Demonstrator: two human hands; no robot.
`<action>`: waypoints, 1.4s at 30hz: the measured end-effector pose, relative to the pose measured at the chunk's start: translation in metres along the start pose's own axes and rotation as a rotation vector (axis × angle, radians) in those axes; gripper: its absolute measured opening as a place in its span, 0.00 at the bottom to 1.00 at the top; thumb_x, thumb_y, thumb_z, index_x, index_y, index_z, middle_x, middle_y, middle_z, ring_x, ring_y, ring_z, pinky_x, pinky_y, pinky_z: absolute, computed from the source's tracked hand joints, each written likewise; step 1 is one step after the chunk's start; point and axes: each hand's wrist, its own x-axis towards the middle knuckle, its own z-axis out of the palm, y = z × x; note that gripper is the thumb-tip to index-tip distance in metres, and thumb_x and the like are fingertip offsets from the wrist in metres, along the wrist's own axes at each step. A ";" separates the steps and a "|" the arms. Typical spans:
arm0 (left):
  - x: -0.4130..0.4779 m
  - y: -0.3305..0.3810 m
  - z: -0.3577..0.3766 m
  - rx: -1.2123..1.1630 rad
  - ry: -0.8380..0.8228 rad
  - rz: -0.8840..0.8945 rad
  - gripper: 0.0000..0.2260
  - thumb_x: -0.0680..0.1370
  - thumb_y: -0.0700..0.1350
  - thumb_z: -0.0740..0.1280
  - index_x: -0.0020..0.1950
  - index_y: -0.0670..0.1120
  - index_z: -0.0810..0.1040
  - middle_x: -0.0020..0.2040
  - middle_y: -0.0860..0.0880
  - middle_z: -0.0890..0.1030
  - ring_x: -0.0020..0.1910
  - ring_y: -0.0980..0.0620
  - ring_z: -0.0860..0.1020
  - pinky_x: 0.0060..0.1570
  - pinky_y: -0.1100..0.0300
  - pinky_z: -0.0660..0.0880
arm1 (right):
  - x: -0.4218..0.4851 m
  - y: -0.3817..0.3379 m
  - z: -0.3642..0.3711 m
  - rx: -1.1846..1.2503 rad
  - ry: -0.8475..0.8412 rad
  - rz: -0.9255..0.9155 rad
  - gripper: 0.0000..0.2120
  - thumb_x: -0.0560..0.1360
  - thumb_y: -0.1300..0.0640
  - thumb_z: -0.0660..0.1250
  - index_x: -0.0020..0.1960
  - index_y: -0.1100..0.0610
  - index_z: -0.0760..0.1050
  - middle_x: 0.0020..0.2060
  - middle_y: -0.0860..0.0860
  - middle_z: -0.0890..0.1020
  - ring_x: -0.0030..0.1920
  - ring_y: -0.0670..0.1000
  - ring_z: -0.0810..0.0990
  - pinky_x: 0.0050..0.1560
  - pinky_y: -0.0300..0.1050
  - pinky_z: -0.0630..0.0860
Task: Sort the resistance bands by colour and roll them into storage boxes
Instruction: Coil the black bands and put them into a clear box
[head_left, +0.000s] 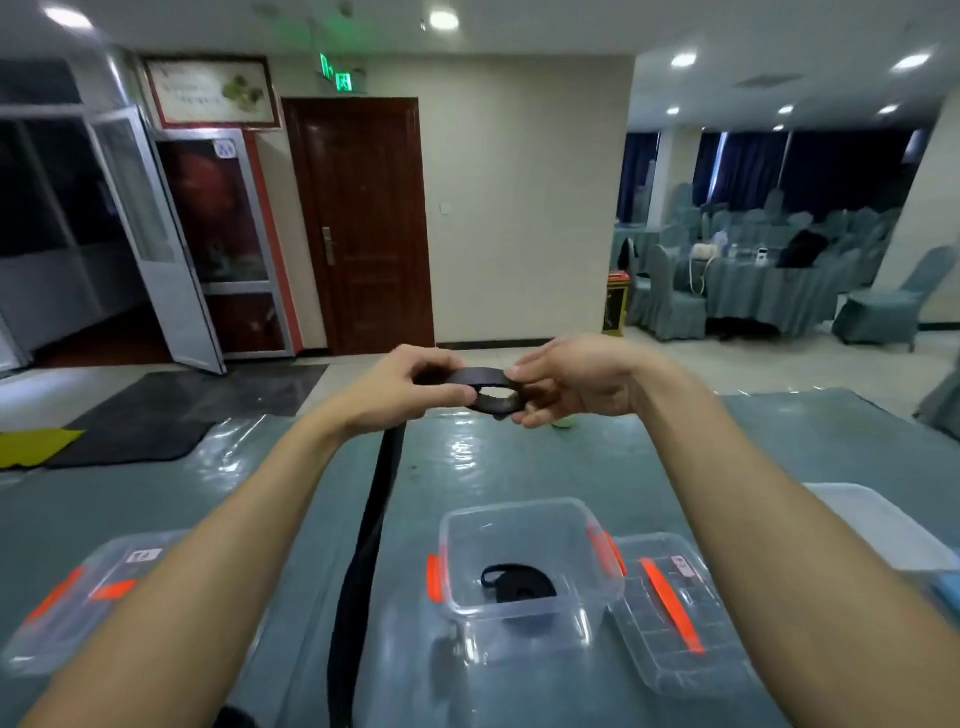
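Grey-green table covered in glossy clear plastic film (519, 467), seen from above and behind two outstretched bare forearms. Near the front edge, centre: open clear plastic storage box with orange side clips (524, 561), holding one rolled black resistance band (519, 590) on its floor. Just right of it, touching or nearly so: clear plastic lid with an orange strip (670, 618), lying flat. At far left, partly hidden under the left forearm: second clear lidded box with orange clips (78, 608). At far right, behind the right forearm: pale translucent container (872, 519), only partly visible.

Open tabletop between the central box and the hands; far table edge just beyond the hands, then bare floor up to a dark red wooden door (363, 223).

Both arms extended forward, raised above the table's far half. Left hand (410, 389) closed, thumb and fingers pinching a long black flat resistance band (363, 571). Right hand (571, 384) closed on the same band's partly wound coil, fingers curled beneath, thumb on top. Loose tail hanging from the left hand, trailing down across the table towards the viewer, passing between the left box and the central box and off the bottom edge.
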 end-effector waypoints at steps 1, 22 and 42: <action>-0.001 -0.001 -0.005 0.057 -0.014 0.017 0.06 0.83 0.50 0.76 0.55 0.49 0.87 0.44 0.46 0.84 0.41 0.50 0.80 0.44 0.55 0.73 | 0.001 -0.001 0.000 0.011 -0.013 0.007 0.11 0.87 0.62 0.64 0.65 0.68 0.78 0.43 0.59 0.87 0.47 0.56 0.86 0.53 0.47 0.88; -0.001 -0.013 0.009 0.115 0.085 0.006 0.11 0.77 0.53 0.81 0.57 0.53 0.87 0.51 0.53 0.87 0.49 0.52 0.85 0.52 0.52 0.83 | 0.011 0.025 0.005 -0.140 0.090 -0.118 0.20 0.87 0.69 0.52 0.57 0.62 0.84 0.42 0.58 0.82 0.41 0.52 0.81 0.43 0.45 0.83; 0.018 -0.017 0.048 0.232 -0.017 0.084 0.13 0.77 0.53 0.81 0.59 0.52 0.88 0.52 0.54 0.85 0.51 0.55 0.83 0.54 0.53 0.83 | 0.008 0.083 0.014 -0.742 0.324 -0.397 0.15 0.69 0.45 0.85 0.44 0.44 0.78 0.45 0.45 0.80 0.41 0.47 0.80 0.42 0.47 0.78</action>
